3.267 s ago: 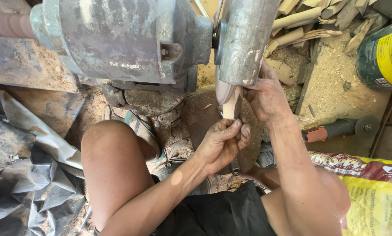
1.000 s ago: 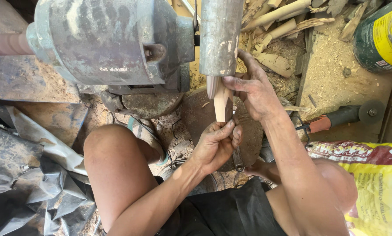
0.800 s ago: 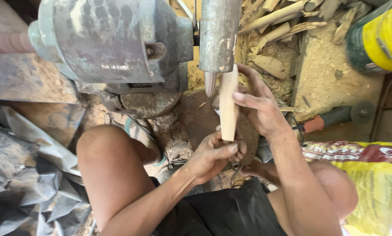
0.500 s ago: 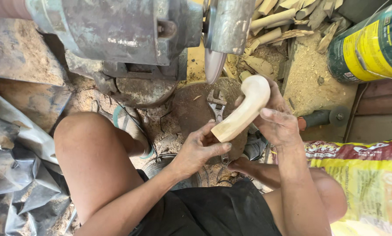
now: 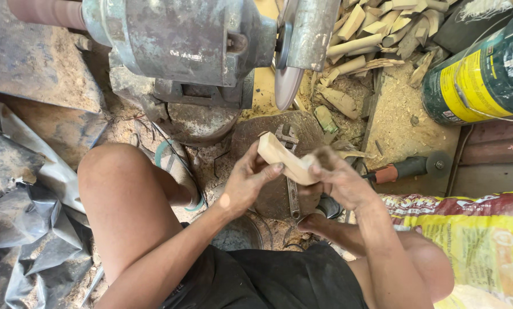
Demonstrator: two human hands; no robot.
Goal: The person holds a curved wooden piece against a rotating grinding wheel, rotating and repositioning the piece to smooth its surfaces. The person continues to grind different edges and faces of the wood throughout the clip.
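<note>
Pale wooden piece (image 5: 284, 160), long axis slanting from upper left to lower right, pinched between left hand (image 5: 246, 184) and right hand (image 5: 338, 180); green-yellow can (image 5: 478, 80) lies on its side on the floor.

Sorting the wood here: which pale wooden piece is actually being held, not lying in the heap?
The pale curved wooden piece below the grinder's disc, gripped by left hand and right hand. The other offcuts lie loose in the sawdust, untouched.

Under my knees the sawdust-strewn floor (image 5: 402, 123) carries the grey grinder (image 5: 182, 46), a heap of wood offcuts (image 5: 377, 28), an adjustable wrench (image 5: 291, 166), a red-handled tool (image 5: 408, 167) and crumpled grey plastic sheeting (image 5: 22, 223).
</note>
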